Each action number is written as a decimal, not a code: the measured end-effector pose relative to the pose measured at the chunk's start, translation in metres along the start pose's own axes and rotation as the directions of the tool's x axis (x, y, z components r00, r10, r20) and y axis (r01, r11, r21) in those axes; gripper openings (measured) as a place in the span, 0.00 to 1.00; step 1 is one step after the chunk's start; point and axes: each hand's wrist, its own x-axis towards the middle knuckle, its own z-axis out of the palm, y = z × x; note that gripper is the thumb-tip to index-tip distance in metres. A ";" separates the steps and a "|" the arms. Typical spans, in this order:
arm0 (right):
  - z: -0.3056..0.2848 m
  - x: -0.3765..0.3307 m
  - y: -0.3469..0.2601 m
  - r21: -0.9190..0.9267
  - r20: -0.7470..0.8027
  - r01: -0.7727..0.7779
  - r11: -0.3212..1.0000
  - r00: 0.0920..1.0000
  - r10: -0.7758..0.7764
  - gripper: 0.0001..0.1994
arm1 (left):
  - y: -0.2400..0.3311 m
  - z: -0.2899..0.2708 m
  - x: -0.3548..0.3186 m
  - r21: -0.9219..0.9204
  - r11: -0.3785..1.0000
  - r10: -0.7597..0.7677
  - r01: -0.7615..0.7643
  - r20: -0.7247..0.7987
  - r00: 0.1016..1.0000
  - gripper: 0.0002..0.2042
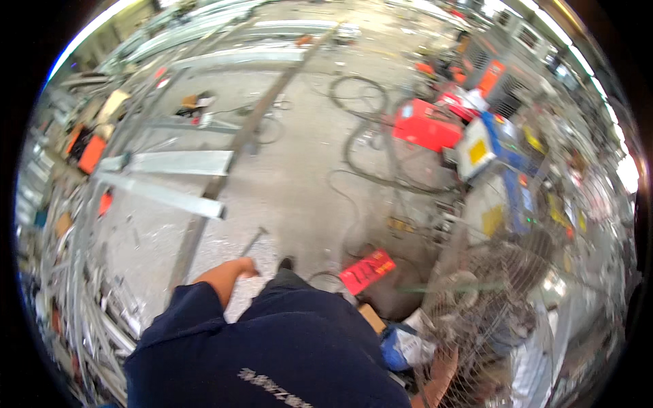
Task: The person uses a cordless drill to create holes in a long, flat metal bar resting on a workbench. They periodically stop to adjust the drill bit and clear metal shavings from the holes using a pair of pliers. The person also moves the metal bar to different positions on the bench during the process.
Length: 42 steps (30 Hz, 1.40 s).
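Note:
My left hand [247, 267] hangs low beside my dark trousers, its fingers curled. From it a thin tool with a short crosswise head, seemingly a hammer [255, 239], points forward over the concrete floor. On the lower right, my right forearm reaches toward a large wire-caged fan [476, 306]. My right hand [445, 359] is blurred among the fan's wires, so its fingers and any contact with the cage cannot be made out. Next to that arm lies a blue and white bag [407, 348].
Long metal channels [178, 163] rest across a dark steel beam [262, 109] on the left. Ahead on the right, cables [360, 146] coil over the floor near a red box [427, 124] and blue-white machines [481, 146]. A red sign [367, 270] stands close in front.

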 end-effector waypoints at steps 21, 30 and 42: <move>0.309 0.023 0.151 -0.645 -0.492 -0.453 0.616 0.863 0.119 0.18 | -0.220 -0.035 0.104 -0.900 0.339 0.035 0.274 0.303 0.952 0.11; 0.384 0.058 0.169 -0.863 -0.414 -0.467 0.192 0.872 0.260 0.20 | -0.229 -0.056 0.068 -0.926 0.330 -0.118 0.183 0.151 0.981 0.12; 0.466 0.243 0.176 -0.672 -0.394 -0.659 0.339 0.705 0.590 0.11 | -0.266 -0.070 0.063 -0.964 0.082 -0.284 0.252 0.219 0.933 0.14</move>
